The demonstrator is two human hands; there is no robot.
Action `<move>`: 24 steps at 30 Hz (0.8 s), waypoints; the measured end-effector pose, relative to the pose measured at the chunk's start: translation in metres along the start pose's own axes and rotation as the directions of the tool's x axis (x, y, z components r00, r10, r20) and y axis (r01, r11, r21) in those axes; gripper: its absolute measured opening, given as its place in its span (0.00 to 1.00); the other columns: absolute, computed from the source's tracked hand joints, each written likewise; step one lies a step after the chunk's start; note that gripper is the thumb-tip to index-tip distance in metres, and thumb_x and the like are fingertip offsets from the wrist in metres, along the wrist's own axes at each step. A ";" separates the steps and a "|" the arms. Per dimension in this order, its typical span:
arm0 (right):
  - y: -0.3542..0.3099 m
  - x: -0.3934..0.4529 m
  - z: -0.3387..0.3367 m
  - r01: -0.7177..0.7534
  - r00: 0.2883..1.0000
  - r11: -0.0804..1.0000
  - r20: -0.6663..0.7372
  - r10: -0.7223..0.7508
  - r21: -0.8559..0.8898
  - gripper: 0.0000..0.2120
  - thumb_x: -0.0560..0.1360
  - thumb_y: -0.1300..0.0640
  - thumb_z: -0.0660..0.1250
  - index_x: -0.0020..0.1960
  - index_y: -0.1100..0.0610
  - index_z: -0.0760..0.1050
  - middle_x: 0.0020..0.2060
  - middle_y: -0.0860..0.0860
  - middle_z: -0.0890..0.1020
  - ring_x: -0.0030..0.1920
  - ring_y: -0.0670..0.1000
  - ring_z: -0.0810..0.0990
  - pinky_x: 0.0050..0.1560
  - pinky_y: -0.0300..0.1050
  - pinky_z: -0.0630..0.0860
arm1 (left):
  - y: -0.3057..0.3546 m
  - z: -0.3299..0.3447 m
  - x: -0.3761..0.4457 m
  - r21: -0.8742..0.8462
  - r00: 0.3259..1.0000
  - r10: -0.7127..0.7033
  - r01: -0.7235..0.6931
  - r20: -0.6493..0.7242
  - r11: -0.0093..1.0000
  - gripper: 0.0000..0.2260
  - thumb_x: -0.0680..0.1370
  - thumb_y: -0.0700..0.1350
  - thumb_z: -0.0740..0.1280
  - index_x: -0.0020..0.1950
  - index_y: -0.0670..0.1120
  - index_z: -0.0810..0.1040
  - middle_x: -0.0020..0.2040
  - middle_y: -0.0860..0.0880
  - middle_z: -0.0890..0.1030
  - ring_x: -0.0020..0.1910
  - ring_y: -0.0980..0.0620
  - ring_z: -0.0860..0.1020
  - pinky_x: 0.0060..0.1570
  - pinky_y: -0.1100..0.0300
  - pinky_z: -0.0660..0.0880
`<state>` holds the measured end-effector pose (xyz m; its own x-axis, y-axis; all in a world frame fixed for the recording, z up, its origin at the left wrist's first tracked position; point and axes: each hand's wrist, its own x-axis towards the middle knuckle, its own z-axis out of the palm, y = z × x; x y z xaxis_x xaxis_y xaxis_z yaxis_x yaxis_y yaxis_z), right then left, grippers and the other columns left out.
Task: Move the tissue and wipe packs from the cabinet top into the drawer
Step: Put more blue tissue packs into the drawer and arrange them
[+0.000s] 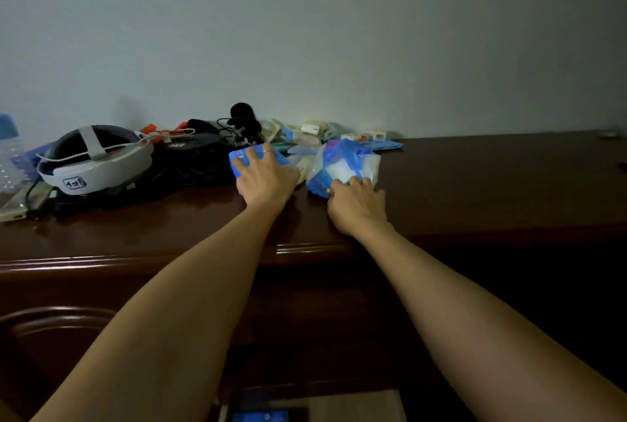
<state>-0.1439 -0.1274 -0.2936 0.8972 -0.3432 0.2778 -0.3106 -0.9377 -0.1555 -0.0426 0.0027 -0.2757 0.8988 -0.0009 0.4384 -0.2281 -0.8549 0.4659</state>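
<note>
A: Well, where are the hands?

B: Both are up on the dark wooden cabinet top (475, 180). The left hand (266, 179) lies over a flat blue pack (246, 155), fingers spread and bent down onto its near edge; a ring shows on one finger. Whether it truly grips the pack or only rests on it cannot be told.

A: And the right?

B: The right hand (356, 204) grasps the near end of a crumpled blue-and-white tissue pack (342, 163), fingers curled into the plastic.

A: Do the two packs touch?

B: They lie just beside each other, with some pale wrapping between them.

A: What else is up there?

B: A white and grey headset (95, 160) lies to the left, next to a heap of black cables (203, 150). Small boxes (339, 133) sit against the wall behind the packs.

A: And the drawer?

B: The drawer (356, 404) is open at the bottom edge, below the arms, with something blue (261, 416) in it
</note>
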 end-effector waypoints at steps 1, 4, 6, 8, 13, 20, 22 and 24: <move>0.000 -0.004 -0.001 -0.014 1.000 1.000 -0.020 0.014 -0.001 0.15 0.81 0.50 0.55 0.65 0.52 0.73 0.64 0.57 0.74 0.66 0.60 0.69 0.60 0.62 0.67 | -0.005 -0.003 -0.007 -0.006 1.000 0.023 -0.023 -0.009 1.000 0.33 0.72 0.70 0.63 0.71 0.53 0.67 0.72 0.45 0.66 0.73 0.37 0.61 0.54 0.44 0.71; -0.002 -0.015 -0.006 -0.046 0.995 0.998 -0.092 0.049 0.036 0.13 0.81 0.48 0.59 0.61 0.52 0.75 0.58 0.55 0.79 0.62 0.59 0.74 0.60 0.60 0.69 | -0.017 -0.022 -0.034 -0.005 0.996 0.092 -0.092 -0.017 0.996 0.34 0.69 0.71 0.62 0.72 0.57 0.68 0.71 0.48 0.67 0.71 0.41 0.65 0.54 0.45 0.71; -0.002 -0.029 -0.008 -0.052 0.988 0.996 -0.144 0.062 0.070 0.12 0.80 0.46 0.61 0.57 0.51 0.77 0.53 0.53 0.81 0.58 0.57 0.76 0.57 0.58 0.72 | -0.022 -0.036 -0.059 0.008 0.992 0.125 -0.125 -0.029 0.992 0.33 0.68 0.66 0.62 0.73 0.59 0.69 0.72 0.50 0.68 0.71 0.44 0.66 0.55 0.46 0.72; -0.002 -0.049 -0.008 -0.040 0.971 0.993 -0.230 0.065 0.113 0.11 0.79 0.46 0.63 0.53 0.51 0.79 0.47 0.51 0.82 0.55 0.56 0.78 0.52 0.54 0.71 | -0.025 -0.051 -0.090 -0.003 0.984 0.161 -0.161 -0.083 0.987 0.33 0.69 0.67 0.60 0.73 0.59 0.71 0.71 0.51 0.69 0.71 0.46 0.67 0.54 0.47 0.74; 0.006 -0.127 0.005 0.134 0.838 0.972 -0.546 -0.006 0.195 0.08 0.81 0.52 0.64 0.47 0.54 0.79 0.42 0.49 0.81 0.49 0.53 0.79 0.49 0.51 0.72 | -0.029 -0.078 -0.174 -0.186 0.948 0.189 -0.240 -0.256 0.953 0.29 0.71 0.65 0.59 0.71 0.61 0.73 0.71 0.56 0.70 0.71 0.52 0.69 0.43 0.55 0.73; 0.054 -0.235 0.096 0.087 0.901 0.833 -0.399 0.168 0.547 0.08 0.81 0.52 0.62 0.44 0.45 0.68 0.34 0.41 0.72 0.34 0.43 0.73 0.34 0.40 0.63 | -0.088 -0.055 -0.297 -0.290 0.839 0.363 -0.494 -0.405 0.820 0.28 0.71 0.52 0.69 0.72 0.56 0.75 0.74 0.52 0.70 0.77 0.51 0.65 0.47 0.63 0.75; 0.070 -0.267 0.134 -0.011 0.972 0.842 -0.190 0.134 0.539 0.08 0.82 0.50 0.61 0.44 0.43 0.67 0.33 0.41 0.74 0.34 0.42 0.75 0.32 0.39 0.64 | -0.113 -0.037 -0.328 -0.288 0.868 0.381 -0.471 -0.318 0.834 0.27 0.71 0.52 0.68 0.71 0.55 0.76 0.73 0.52 0.72 0.75 0.52 0.67 0.45 0.65 0.76; 0.086 -0.295 0.172 -0.100 0.995 0.901 0.042 0.091 0.422 0.06 0.82 0.48 0.59 0.46 0.44 0.69 0.38 0.44 0.78 0.38 0.49 0.82 0.34 0.44 0.72 | -0.137 -0.016 -0.359 -0.275 0.920 0.360 -0.390 -0.154 0.879 0.25 0.72 0.54 0.67 0.70 0.55 0.78 0.71 0.54 0.73 0.71 0.54 0.72 0.43 0.63 0.78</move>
<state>-0.3810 -0.0975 -0.5521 0.8778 -0.4244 0.2220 -0.2374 -0.7881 -0.5679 -0.3405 0.1285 -0.4845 0.6869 -0.2288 0.6898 -0.6541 -0.6085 0.4494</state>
